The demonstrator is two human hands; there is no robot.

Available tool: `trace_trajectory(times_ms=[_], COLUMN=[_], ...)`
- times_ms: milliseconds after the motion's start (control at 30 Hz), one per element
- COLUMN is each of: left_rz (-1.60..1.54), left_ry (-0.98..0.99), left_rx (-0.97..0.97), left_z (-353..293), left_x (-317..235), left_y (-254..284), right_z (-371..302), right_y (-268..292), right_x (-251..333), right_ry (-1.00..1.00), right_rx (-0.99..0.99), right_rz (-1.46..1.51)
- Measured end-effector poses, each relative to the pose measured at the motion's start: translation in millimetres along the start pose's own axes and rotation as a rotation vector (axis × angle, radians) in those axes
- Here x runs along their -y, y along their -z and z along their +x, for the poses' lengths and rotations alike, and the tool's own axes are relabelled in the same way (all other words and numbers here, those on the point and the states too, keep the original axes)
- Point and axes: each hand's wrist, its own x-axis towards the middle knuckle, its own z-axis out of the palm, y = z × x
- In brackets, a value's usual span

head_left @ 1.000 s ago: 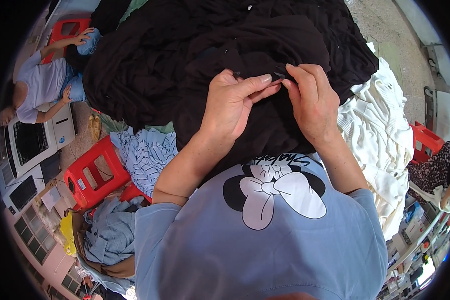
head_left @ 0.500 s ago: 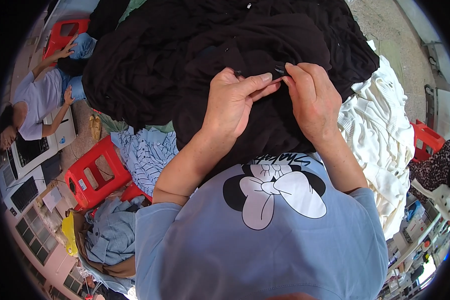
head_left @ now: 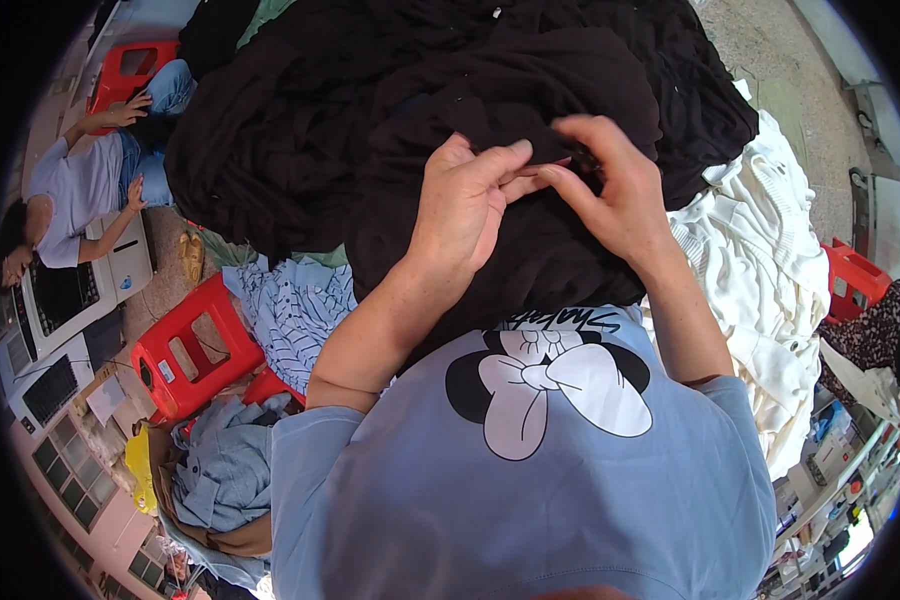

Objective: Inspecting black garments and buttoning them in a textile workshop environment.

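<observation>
A black garment lies bunched in front of me on a large dark heap. My left hand is closed, its thumb pressed on the fingers, pinching a fold of the black cloth. Close against its fingertips is my right hand, thumb stretched toward the left fingers and the other fingers curled. Motion smears its index finger. Something dark shows inside its curl, but its kind cannot be made out against the black cloth.
White knit garments are piled at my right. On the left are a blue patterned shirt, a red plastic stool and a bag of blue clothes. Another person sits at the far left, beside a white machine.
My right hand has opened its thumb away from its index finger and turned slightly. The dark shiny tip between its fingers no longer shows. My left hand keeps its pinch.
</observation>
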Motion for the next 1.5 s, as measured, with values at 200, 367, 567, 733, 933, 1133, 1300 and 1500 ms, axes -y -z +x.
trace_trajectory(times_ms=[200, 367, 567, 733, 933, 1133, 1300, 1500], left_rz=[0.011, -0.044, -0.013, 0.003, 0.031, 0.026, 0.04, 0.044], left_ry=[-0.088, -0.083, -0.1, -0.164, -0.183, -0.181, -0.172, -0.165], left_rx=[-0.208, -0.26, -0.065, -0.07, -0.075, -0.076, -0.09, -0.095], left_z=[21.2, 17.3, -3.6, -7.3, -7.9, -6.4, -5.8, -4.9], left_x=[6.4, -9.7, -13.7, -18.3, -13.7, -10.6, -9.9, -9.0], left_y=[19.1, 32.6, 14.2, -3.7, -4.7, -3.0, -4.3, -4.5], right_z=[-6.0, -0.4, 3.1, 4.3, 11.0, 13.8, 14.6, 14.9], right_y=[-12.8, 0.4, 2.6, 2.1, -12.2, -17.0, -20.5, -21.3], right_x=[5.5, -5.0, -9.8, 23.3, 22.7, 18.9, 15.9, 14.6], right_ry=[0.393, 0.373, 0.178, 0.179, 0.275, 0.316, 0.342, 0.367], right_rx=[-0.056, -0.134, -0.051, -0.12, -0.178, -0.219, -0.266, -0.283], right_rz=[-0.251, -0.363, -0.462, -0.267, -0.35, -0.391, -0.416, -0.44])
